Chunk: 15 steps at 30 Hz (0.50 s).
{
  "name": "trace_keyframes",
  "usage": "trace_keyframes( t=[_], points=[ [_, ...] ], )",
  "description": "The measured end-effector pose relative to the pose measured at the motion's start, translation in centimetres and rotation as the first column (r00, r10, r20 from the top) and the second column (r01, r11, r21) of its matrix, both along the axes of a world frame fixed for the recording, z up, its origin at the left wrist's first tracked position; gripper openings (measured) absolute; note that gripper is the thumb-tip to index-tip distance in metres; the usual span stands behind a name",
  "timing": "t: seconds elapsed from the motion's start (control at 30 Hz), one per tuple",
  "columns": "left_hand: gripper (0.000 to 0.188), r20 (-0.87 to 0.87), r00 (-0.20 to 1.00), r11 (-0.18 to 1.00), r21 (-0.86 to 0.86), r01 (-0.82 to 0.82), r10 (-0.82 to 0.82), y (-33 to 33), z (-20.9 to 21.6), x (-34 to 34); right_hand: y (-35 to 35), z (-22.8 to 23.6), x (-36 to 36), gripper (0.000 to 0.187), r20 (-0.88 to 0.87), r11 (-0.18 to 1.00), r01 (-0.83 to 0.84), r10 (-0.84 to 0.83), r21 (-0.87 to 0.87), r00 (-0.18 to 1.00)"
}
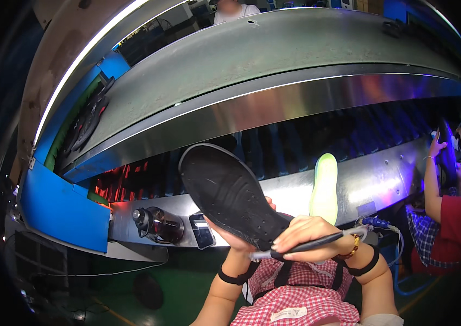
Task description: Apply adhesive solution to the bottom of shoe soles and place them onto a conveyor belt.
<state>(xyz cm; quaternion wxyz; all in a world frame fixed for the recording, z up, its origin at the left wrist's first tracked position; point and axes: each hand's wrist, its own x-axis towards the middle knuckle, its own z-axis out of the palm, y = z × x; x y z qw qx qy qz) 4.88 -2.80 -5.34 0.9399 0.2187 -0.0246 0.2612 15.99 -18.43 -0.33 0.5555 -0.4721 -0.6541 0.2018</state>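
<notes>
One black sole (pixel 222 187), broad at one end and faintly ridged, is held above the near edge of a shiny metal worktop (pixel 374 182) in the head view. The person's left grip (pixel 233 239) is closed around its underside and edge; the right grip (pixel 309 233) pinches one slender, black-handled tool (pixel 317 242) just beside the sole's narrow end, though whether its pale tip touches cannot be told. On the worktop lie one smooth yellow-green insole (pixel 324 187), one phone (pixel 203 233) and one dark, glossy bottle (pixel 165 225) with a loop handle, its contents too dark to tell. The person wears one red-and-white checked cloth apron (pixel 295 304), two black armbands (pixel 236 279) and one beaded bracelet (pixel 356 247). Beyond runs one matte grey-green belt (pixel 295 46), with dark, curved pieces (pixel 90 122) at its left end. At right, one co-worker (pixel 458 217) in red handles a dark object (pixel 447 149).
</notes>
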Motion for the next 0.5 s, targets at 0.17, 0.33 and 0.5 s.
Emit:
trace_keyframes(
  t=[0.17, 0.33, 0.5],
  points=[
    [0.118, 0.029, 0.993, 0.992, -0.062, -0.109, 0.111, 0.8, 0.1, -0.1, -0.7, -0.3, -0.1, 0.022, 0.112, 0.974, 0.224, -0.221, -0.023, 0.969],
    [0.114, 0.101, 0.986, 0.991, -0.024, -0.133, 0.134, 1.6, 0.5, -0.4, -1.4, -0.4, 0.3, 0.027, -0.061, 0.998, 0.047, -0.050, -0.050, 0.997],
    [0.114, 0.136, 0.980, 0.990, -0.004, -0.144, 0.143, 2.0, 1.4, -0.8, -2.0, -0.4, 0.1, 0.024, 0.055, 0.985, 0.084, -0.077, -0.149, 0.996]
  ],
)
